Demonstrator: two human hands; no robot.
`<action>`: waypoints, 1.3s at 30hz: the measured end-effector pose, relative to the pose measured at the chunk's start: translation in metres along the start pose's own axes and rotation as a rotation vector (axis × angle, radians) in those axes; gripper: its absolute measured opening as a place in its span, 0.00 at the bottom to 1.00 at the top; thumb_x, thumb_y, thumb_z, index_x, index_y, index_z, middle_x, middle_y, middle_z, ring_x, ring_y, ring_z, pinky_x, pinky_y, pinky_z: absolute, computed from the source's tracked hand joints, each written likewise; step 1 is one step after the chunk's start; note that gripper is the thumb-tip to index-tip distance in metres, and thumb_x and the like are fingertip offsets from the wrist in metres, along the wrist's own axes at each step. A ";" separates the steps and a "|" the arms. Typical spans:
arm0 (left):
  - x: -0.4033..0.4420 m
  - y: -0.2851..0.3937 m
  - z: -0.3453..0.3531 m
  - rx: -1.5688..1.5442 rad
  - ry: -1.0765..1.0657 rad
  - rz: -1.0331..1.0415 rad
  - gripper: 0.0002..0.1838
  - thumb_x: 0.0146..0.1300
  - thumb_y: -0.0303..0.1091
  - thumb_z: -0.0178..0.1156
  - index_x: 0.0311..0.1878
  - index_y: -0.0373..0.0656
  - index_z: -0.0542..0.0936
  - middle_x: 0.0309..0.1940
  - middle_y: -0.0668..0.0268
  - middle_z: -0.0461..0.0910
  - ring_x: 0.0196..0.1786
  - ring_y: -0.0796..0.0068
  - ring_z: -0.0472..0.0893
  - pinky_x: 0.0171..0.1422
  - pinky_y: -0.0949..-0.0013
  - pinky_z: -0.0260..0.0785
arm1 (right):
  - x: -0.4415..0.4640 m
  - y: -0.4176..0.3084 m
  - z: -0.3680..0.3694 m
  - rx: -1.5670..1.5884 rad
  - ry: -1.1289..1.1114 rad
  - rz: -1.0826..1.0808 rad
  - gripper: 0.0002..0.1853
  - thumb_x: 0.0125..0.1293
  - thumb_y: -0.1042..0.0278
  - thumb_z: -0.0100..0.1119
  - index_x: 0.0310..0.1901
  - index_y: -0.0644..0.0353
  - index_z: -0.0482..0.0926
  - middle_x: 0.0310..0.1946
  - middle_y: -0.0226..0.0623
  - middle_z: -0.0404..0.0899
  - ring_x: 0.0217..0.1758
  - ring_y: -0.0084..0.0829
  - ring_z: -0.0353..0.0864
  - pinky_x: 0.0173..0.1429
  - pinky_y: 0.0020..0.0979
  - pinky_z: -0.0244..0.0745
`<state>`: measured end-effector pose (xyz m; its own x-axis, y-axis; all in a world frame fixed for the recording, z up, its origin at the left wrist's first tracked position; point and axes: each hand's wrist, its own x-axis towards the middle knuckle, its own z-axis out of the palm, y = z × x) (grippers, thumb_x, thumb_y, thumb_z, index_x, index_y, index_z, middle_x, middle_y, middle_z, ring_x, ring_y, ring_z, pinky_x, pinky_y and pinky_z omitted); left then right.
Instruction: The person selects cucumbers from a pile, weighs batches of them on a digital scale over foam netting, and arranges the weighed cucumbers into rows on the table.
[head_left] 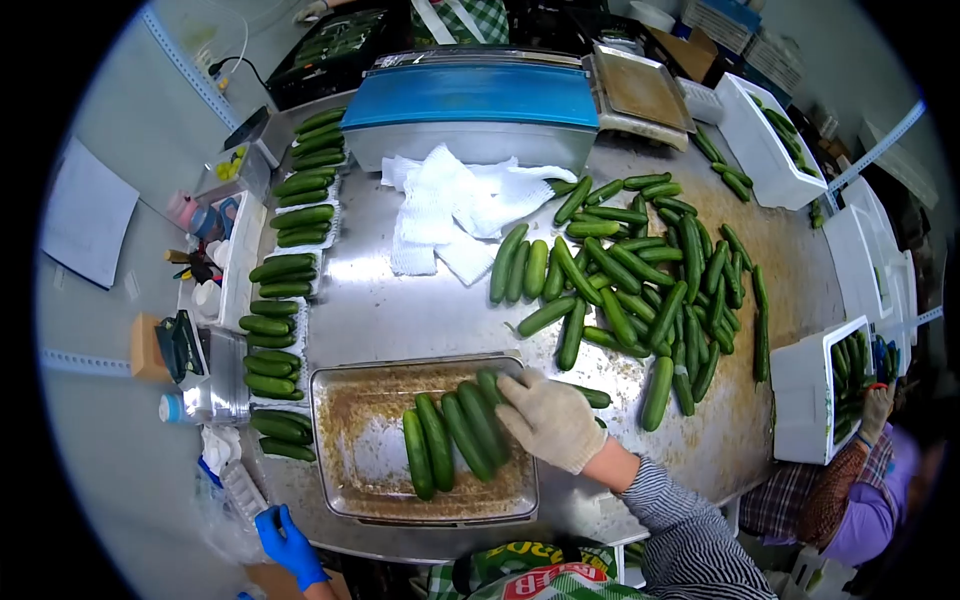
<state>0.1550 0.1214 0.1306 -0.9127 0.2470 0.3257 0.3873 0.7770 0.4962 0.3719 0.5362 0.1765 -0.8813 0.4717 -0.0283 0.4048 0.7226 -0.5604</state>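
My right hand (548, 420), in a cream knit glove, has its fingers closed on the upper end of a cucumber (482, 425) at the right side of a metal tray (330, 440). Several cucumbers lie side by side in this tray, the leftmost cucumber (417, 456) nearly upright in view. The tray's bottom is stained brown. My left hand (288, 546), in a blue glove, is off the table's front edge at lower left, its fingers slightly apart with nothing seen in them. Near it are white foam trays (242, 490).
A large cucumber pile (650, 280) covers the table's right middle. White netting (455, 210) lies before a blue-topped machine (470, 100). Packed cucumbers (285, 268) line the left edge. A scale (640, 90) stands behind. At right, a co-worker's gloved hand (876, 408) is by a white crate (805, 410).
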 end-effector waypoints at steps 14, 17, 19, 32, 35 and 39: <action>-0.009 0.002 -0.024 0.008 0.156 -0.072 0.03 0.67 0.25 0.60 0.36 0.37 0.77 0.31 0.67 0.75 0.35 0.75 0.72 0.44 0.69 0.67 | 0.234 0.101 0.077 -0.661 0.090 -0.162 0.15 0.61 0.58 0.60 0.45 0.59 0.82 0.39 0.46 0.84 0.41 0.40 0.86 0.48 0.41 0.76; -0.008 -0.021 -0.046 -0.344 0.108 -0.358 0.03 0.70 0.28 0.58 0.39 0.40 0.76 0.32 0.69 0.74 0.36 0.80 0.70 0.43 0.73 0.65 | 0.238 0.108 0.066 -0.644 -0.098 -0.120 0.15 0.65 0.58 0.56 0.39 0.60 0.85 0.36 0.46 0.86 0.44 0.43 0.87 0.49 0.41 0.77; -0.008 -0.011 -0.057 -0.678 0.037 -0.417 0.03 0.72 0.30 0.56 0.40 0.42 0.75 0.32 0.71 0.71 0.36 0.82 0.69 0.43 0.75 0.64 | 0.210 0.098 0.031 -0.385 -0.082 -0.007 0.15 0.65 0.60 0.53 0.41 0.61 0.84 0.38 0.48 0.85 0.45 0.45 0.86 0.51 0.42 0.77; -0.094 0.215 -0.006 -1.321 -1.614 -0.338 0.10 0.69 0.27 0.59 0.51 0.36 0.78 0.64 0.57 0.75 0.65 0.64 0.75 0.70 0.62 0.66 | -0.074 0.099 -0.046 0.726 0.742 0.648 0.21 0.68 0.64 0.56 0.55 0.73 0.78 0.44 0.41 0.83 0.40 0.27 0.80 0.46 0.29 0.76; -0.116 0.231 0.008 -1.263 -1.538 0.010 0.09 0.70 0.30 0.60 0.48 0.35 0.77 0.74 0.56 0.63 0.72 0.66 0.68 0.73 0.64 0.61 | -0.133 0.048 -0.046 0.991 0.791 0.396 0.19 0.72 0.65 0.54 0.53 0.77 0.76 0.43 0.38 0.81 0.45 0.24 0.78 0.49 0.26 0.74; -0.140 0.235 0.027 -1.309 -1.276 0.150 0.07 0.68 0.30 0.62 0.45 0.37 0.78 0.56 0.62 0.76 0.58 0.75 0.73 0.65 0.66 0.65 | -0.217 -0.013 -0.014 0.737 0.224 0.738 0.08 0.62 0.72 0.59 0.42 0.62 0.79 0.44 0.39 0.81 0.42 0.31 0.82 0.44 0.33 0.79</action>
<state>0.3700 0.2853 0.1797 -0.1535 0.9881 -0.0074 -0.2641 -0.0338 0.9639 0.5609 0.4317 0.2020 -0.3825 0.8043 -0.4547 0.5066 -0.2290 -0.8312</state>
